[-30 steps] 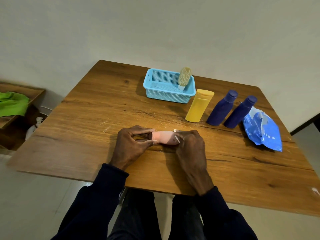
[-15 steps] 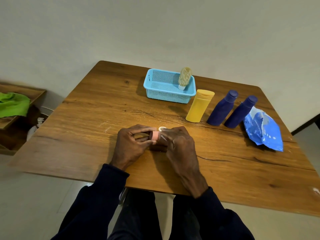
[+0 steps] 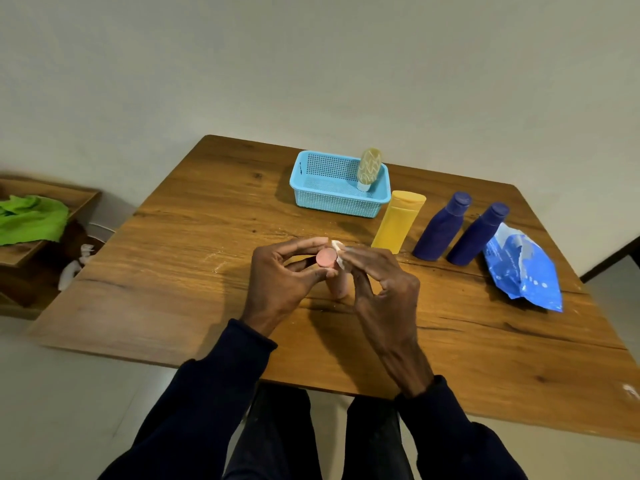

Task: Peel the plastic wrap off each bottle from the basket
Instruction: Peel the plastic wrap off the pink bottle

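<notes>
Pink bottle [image 3: 326, 257], held end-on toward the camera above the near middle of the table [image 3: 207, 271], its round end gripped between the thumb and curled fingers of the left hand [image 3: 280, 282]. The right hand [image 3: 381, 285] pinches a pale flap of plastic wrap [image 3: 338, 252] just beside that end, its other fingers loosely spread. Risks, as judged: the thin flap may tear off short if pulled sharply, leaving film on the body, and the bottle may twist or slip from a grip confined to its end. Obscured: most of the bottle's body, how much wrap clings to it, and whether its lower end touches the table. One patterned bottle [image 3: 369, 166] leans in the basket [image 3: 332, 199].
</notes>
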